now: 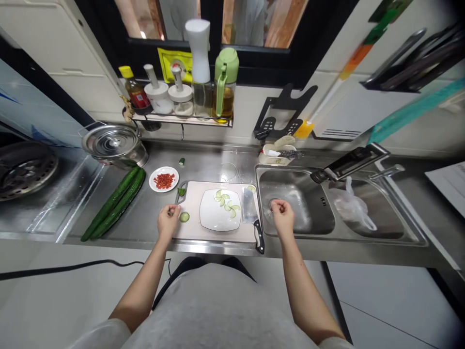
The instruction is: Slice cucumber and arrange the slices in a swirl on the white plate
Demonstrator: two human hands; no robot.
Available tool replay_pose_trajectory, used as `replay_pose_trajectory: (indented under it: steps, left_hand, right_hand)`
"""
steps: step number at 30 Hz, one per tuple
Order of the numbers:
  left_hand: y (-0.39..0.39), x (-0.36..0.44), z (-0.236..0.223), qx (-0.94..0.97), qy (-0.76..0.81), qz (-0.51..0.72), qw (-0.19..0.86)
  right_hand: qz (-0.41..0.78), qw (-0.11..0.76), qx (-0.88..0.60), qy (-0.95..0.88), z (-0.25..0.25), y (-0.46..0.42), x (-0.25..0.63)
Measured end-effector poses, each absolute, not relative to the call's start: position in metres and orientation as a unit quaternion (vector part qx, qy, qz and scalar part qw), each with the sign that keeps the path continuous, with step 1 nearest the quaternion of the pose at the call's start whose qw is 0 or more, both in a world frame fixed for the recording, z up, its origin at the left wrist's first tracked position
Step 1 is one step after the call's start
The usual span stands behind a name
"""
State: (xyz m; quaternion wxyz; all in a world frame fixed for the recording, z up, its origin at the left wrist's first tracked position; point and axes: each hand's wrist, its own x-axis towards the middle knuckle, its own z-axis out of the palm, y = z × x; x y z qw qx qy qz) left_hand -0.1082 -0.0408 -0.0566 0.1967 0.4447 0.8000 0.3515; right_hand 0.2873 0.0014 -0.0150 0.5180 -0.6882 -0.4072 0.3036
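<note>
My left hand point(168, 222) hovers by the left edge of the pale cutting board point(192, 232), fingers curled in; anything between them is hidden. Over the left sink basin is my right hand point(283, 216), thumb and fingertips pinched together, and I cannot make out what they hold. On the board sits a white square plate point(214, 220) with thin cucumber slices point(231, 208) arranged on it. A cleaver point(250, 206) lies along the board's right side, its black handle toward me. A cucumber round point(184, 216) rests near my left hand, and a dark green cucumber piece point(181, 192) is by the board's handle.
Two whole cucumbers point(116, 203) lie at left, near a lidded steel pot point(115, 145). A small plate point(152, 186) holds chopped red bits. Behind is a rack point(181, 118) of condiment bottles. At right are a double sink point(301, 194), faucet point(350, 162) and plastic bag point(348, 206).
</note>
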Motion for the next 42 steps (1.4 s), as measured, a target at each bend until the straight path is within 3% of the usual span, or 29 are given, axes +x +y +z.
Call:
replay_pose_trajectory:
  steps: [23,42]
  left_hand:
    - [-0.065,-0.115,-0.057,0.488,0.817,0.181,0.25]
    - [-0.059,-0.102,-0.065,0.498,0.82,0.153,0.237]
  right_hand:
    - [0.331,0.51,-0.683,-0.405,-0.012,-0.018,0.274]
    - [0.337,0.479,-0.671,-0.454,-0.029,-0.031,0.253]
